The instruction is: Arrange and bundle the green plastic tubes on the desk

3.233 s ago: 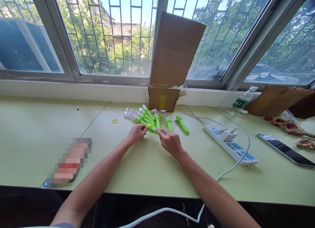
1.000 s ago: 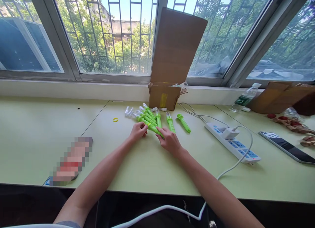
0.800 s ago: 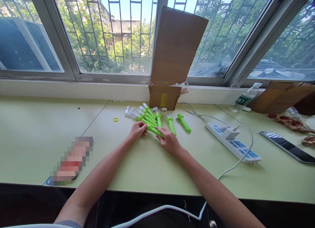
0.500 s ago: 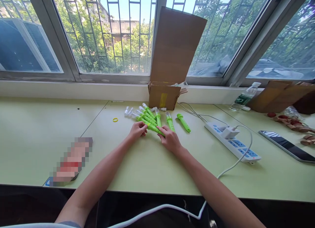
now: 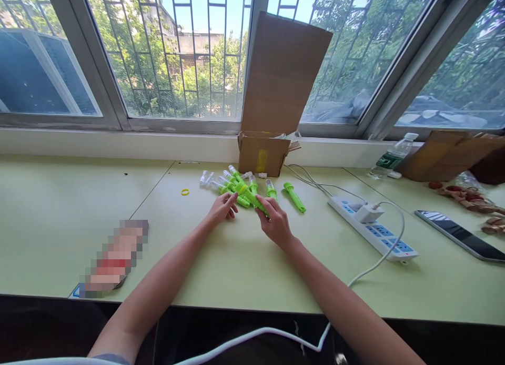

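Several green pens with clear caps lie fanned out on the pale green table, in front of a small open cardboard box. My right hand is closed on one green pen and holds it lifted, slanting up to the left over the others. My left hand rests beside the pile with its fingers loosely spread, the fingertips at the near ends of the pens. One more green pen lies apart to the right. A small yellow ring lies to the left.
A white and blue power strip with a plugged-in charger and white cable lies to the right. Further right are a phone, a water bottle, brown cardboard and small reddish objects. A blurred item sits front left. Barred windows run behind.
My right hand has raised one green pen off the table and tilted it over the pile. My left hand has let go of it and opened slightly.
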`<state>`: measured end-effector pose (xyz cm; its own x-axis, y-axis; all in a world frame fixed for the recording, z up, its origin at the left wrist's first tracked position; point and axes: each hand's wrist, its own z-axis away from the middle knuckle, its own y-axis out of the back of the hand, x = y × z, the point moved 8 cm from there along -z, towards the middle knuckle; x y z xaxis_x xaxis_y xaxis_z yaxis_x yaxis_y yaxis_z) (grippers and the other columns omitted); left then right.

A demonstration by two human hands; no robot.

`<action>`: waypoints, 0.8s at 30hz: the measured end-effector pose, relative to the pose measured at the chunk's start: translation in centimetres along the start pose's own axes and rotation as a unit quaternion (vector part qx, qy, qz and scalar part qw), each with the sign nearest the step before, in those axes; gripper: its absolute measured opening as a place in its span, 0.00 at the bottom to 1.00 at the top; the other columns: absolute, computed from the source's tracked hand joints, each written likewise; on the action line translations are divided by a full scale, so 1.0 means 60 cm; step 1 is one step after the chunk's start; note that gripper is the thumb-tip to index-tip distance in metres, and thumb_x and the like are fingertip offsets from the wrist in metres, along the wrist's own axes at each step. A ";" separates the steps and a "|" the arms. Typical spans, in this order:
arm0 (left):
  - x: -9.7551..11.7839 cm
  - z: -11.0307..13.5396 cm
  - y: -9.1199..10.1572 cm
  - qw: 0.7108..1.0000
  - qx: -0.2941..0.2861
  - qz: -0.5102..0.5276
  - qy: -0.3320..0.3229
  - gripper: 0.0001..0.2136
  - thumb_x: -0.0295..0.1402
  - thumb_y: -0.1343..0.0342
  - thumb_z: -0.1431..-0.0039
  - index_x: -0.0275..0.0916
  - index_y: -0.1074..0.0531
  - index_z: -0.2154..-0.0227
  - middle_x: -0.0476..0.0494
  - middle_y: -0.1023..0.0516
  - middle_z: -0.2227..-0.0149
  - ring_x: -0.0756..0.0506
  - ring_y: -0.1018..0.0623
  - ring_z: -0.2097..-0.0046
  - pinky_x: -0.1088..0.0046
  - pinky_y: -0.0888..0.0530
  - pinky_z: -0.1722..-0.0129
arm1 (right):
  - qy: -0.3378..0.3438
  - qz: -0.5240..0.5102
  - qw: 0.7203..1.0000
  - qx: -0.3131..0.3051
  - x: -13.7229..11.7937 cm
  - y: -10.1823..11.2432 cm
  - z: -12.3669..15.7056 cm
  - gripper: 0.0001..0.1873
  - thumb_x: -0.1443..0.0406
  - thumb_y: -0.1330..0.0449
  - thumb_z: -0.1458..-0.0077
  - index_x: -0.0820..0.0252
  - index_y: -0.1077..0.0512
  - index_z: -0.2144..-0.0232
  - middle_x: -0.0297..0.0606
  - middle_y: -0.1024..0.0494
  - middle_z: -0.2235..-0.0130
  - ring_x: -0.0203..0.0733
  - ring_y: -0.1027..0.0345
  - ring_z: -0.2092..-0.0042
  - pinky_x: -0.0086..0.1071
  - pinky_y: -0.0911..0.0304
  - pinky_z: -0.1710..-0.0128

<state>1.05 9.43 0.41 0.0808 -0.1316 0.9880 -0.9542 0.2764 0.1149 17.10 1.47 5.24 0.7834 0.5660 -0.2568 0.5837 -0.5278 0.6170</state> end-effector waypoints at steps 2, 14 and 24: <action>0.000 0.000 0.000 1.000 0.000 -0.001 -0.002 0.26 0.59 0.52 0.45 0.36 0.34 0.67 0.47 0.25 0.78 0.52 0.27 0.81 0.80 0.36 0.83 | -0.009 0.001 1.000 -0.017 0.003 -0.006 0.000 0.23 0.61 0.51 0.36 0.56 0.37 0.41 0.44 0.27 0.54 0.42 0.30 0.58 0.31 0.32 0.63; 0.009 0.007 0.001 0.999 0.026 0.004 -0.045 0.20 0.53 0.47 0.46 0.37 0.36 0.70 0.50 0.27 0.78 0.54 0.29 0.82 0.81 0.39 0.85 | -0.041 0.043 0.996 -0.067 0.027 -0.028 0.003 0.25 0.65 0.50 0.39 0.54 0.38 0.40 0.44 0.28 0.56 0.42 0.32 0.64 0.34 0.34 0.65; 0.012 0.009 0.001 0.995 0.044 -0.039 -0.084 0.16 0.47 0.45 0.46 0.38 0.36 0.73 0.51 0.28 0.79 0.54 0.30 0.82 0.80 0.37 0.83 | -0.046 0.141 0.985 -0.092 0.032 -0.034 0.007 0.24 0.68 0.50 0.40 0.50 0.33 0.43 0.42 0.29 0.57 0.36 0.35 0.69 0.29 0.40 0.71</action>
<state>0.90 8.87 1.06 0.1129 -0.3081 0.9446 -0.9691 0.1756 0.1731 17.53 3.38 3.18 0.9298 0.3492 -0.1165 0.2980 -0.5283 0.7950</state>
